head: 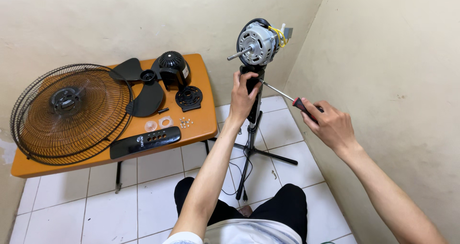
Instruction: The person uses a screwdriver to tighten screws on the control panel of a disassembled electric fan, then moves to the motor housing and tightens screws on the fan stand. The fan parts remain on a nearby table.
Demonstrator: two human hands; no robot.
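A bare fan motor (258, 43) with a steel shaft and yellow wires sits on top of a black stand (252, 129). My left hand (243, 96) grips the black neck of the stand just under the motor. My right hand (328, 123) holds a screwdriver (286, 97) with a red and black handle. Its metal tip touches the neck next to my left hand.
An orange table (201, 129) at left carries black wire fan guards (72, 112), a black fan blade (140, 88), a round motor cover (173, 69), a small round plate (189, 98), a long black control panel (145, 141) and several loose screws (185, 122). White tiled floor, walls close on the right.
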